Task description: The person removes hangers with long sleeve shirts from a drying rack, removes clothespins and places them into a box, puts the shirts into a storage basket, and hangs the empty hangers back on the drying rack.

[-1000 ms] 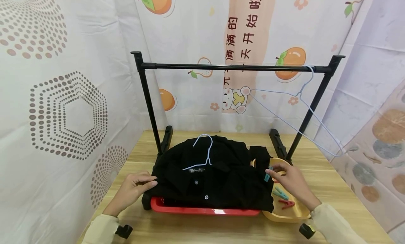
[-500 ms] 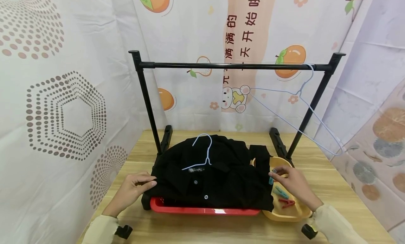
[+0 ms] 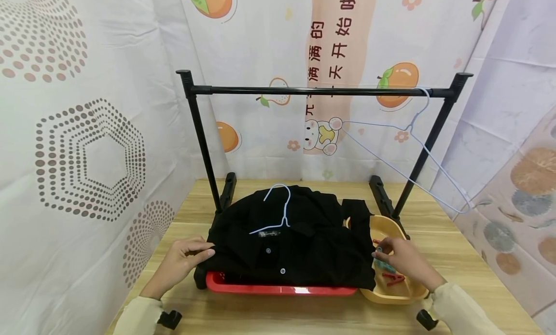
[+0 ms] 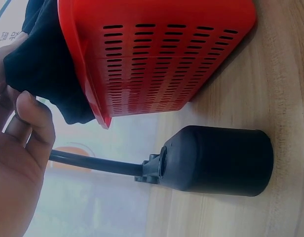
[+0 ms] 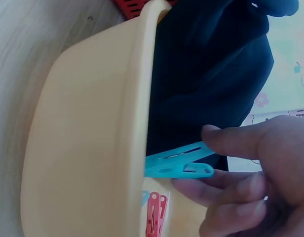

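Observation:
A black buttoned shirt (image 3: 330,258) lies bunched over the red basket (image 3: 282,289), with a pale blue hanger (image 3: 285,212) poking out at its collar. My left hand (image 3: 184,262) pinches the shirt's left edge; in the left wrist view, thumb and fingers hold the black cloth (image 4: 41,74) beside the basket's slotted wall. My right hand (image 3: 406,260) is over the yellow basin (image 3: 391,300). Between its thumb and fingers it holds a teal clothespin (image 5: 179,160), low at the basin's rim in the right wrist view. The clothespin's far tip is hidden behind that rim.
Red clothespins (image 3: 393,278) lie in the basin. A black clothes rack (image 3: 286,90) stands over the basket, with another pale blue hanger (image 3: 410,128) on its bar's right end. One black rack foot (image 4: 221,160) is close to the left hand. Printed curtains surround the wooden table (image 3: 243,315).
My right hand has moved right and down with the teal clothespin, from the shirt's right edge to over the basin. The left hand stays at the shirt's left edge.

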Motion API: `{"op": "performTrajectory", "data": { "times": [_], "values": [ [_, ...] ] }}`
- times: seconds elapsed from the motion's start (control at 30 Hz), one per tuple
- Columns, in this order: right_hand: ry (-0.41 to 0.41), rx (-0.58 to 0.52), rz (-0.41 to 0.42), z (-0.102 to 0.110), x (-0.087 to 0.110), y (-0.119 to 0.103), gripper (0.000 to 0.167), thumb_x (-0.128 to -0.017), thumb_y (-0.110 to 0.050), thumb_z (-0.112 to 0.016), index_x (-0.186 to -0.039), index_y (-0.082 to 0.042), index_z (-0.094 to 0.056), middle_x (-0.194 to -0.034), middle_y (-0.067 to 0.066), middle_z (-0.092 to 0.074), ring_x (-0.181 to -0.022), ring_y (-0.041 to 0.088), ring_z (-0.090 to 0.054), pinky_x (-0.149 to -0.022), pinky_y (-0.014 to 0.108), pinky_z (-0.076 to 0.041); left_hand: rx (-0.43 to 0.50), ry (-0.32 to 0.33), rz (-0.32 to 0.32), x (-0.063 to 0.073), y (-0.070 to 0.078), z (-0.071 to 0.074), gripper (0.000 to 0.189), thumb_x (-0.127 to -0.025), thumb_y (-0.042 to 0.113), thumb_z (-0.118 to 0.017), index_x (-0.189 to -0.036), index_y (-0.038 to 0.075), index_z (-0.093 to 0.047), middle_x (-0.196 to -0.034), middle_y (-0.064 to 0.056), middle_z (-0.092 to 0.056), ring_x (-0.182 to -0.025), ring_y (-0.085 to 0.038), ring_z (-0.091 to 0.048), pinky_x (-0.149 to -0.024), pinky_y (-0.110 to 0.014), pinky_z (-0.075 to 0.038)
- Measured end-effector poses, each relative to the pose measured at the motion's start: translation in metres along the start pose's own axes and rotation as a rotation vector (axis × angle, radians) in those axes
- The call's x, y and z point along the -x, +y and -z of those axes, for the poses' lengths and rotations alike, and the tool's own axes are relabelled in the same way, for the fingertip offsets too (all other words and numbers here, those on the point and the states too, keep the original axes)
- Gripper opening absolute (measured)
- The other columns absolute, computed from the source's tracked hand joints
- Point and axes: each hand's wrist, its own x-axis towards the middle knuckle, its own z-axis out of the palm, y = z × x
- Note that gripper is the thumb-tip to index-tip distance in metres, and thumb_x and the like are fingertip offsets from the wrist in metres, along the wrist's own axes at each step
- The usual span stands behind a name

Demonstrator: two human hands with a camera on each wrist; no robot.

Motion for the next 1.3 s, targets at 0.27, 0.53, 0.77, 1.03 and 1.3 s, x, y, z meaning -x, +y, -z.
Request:
{"op": "performTrajectory", "data": {
  "times": [0.27,0.53,0.77,1.03,1.3],
  "values": [
    [-0.085,0.038,-0.02,-0.002,0.0,0.005,0.022,-0.089,-0.019,-0.081,-0.099,-0.001,-0.075,-0.081,-0.003,-0.07,-0.074,0.014,-0.064,-0.073,0.042,-0.055,0.0,0.001,0.02,0.0,0.0,0.0,0.018,-0.094,0.007,-0.075,-0.109,0.012,-0.082,-0.082,0.006,-0.066,-0.072,-0.012,-0.056,-0.068,-0.028,-0.052],
    [-0.12,0.045,-0.03,-0.005,0.001,0.007,0.015,-0.089,-0.017,-0.081,-0.092,-0.004,-0.074,-0.08,-0.002,-0.069,-0.073,0.013,-0.063,-0.071,0.041,-0.054,-0.004,0.001,0.044,0.001,0.0,-0.001,0.018,-0.094,0.01,-0.076,-0.11,0.014,-0.082,-0.084,0.006,-0.067,-0.074,-0.013,-0.059,-0.07,-0.029,-0.052],
    [-0.049,0.077,0.019,0.001,-0.003,0.004,0.019,-0.091,-0.018,-0.079,-0.099,-0.002,-0.076,-0.083,-0.001,-0.071,-0.077,0.018,-0.065,-0.073,0.045,-0.054,0.002,0.006,0.02,0.001,-0.001,-0.001,0.018,-0.094,0.006,-0.074,-0.111,0.011,-0.082,-0.084,0.005,-0.067,-0.074,-0.012,-0.058,-0.071,-0.027,-0.053],
    [0.109,-0.101,0.317,0.014,-0.007,-0.032,0.012,-0.101,-0.02,-0.068,-0.106,-0.017,-0.078,-0.092,-0.011,-0.07,-0.071,0.002,-0.058,-0.062,0.026,-0.05,0.017,0.001,0.061,0.002,0.0,0.0,0.018,-0.095,0.01,-0.075,-0.111,0.013,-0.082,-0.084,0.005,-0.067,-0.075,-0.013,-0.058,-0.072,-0.029,-0.052],
    [-0.056,-0.078,0.534,0.009,-0.004,-0.058,0.014,-0.102,-0.014,-0.067,-0.111,-0.018,-0.076,-0.104,-0.009,-0.072,-0.089,0.004,-0.063,-0.073,0.028,-0.055,-0.008,-0.01,0.065,0.0,0.0,0.0,0.018,-0.094,0.013,-0.076,-0.111,0.016,-0.082,-0.085,0.007,-0.068,-0.076,-0.013,-0.06,-0.071,-0.029,-0.053]
  ]
}}
